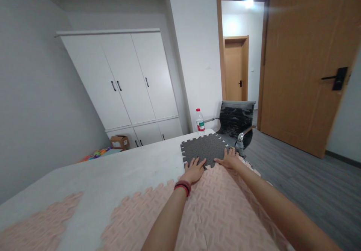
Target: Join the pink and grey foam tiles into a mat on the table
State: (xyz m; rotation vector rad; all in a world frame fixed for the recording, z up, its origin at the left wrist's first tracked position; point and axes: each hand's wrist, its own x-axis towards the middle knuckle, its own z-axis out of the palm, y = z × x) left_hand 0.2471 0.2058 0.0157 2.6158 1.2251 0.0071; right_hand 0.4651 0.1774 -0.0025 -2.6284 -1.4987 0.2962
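A dark grey foam puzzle mat (203, 148) lies at the far right corner of a white bed-like surface (118, 172). Its near toothed edge meets a pink foam mat (214, 209) that runs back toward me. My left hand (194, 169) lies flat with fingers spread on the seam between grey and pink. A red and black band circles that wrist. My right hand (229, 158) rests flat, fingers apart, on the grey mat's near right edge. Neither hand holds anything.
Another pink mat piece (36, 224) lies at the near left. A plastic water bottle (200, 121) stands at the far edge. A dark office chair (237, 121) sits beyond the corner. White wardrobe (124, 81), cardboard box (120, 141), open wooden door (304, 66), grey floor to the right.
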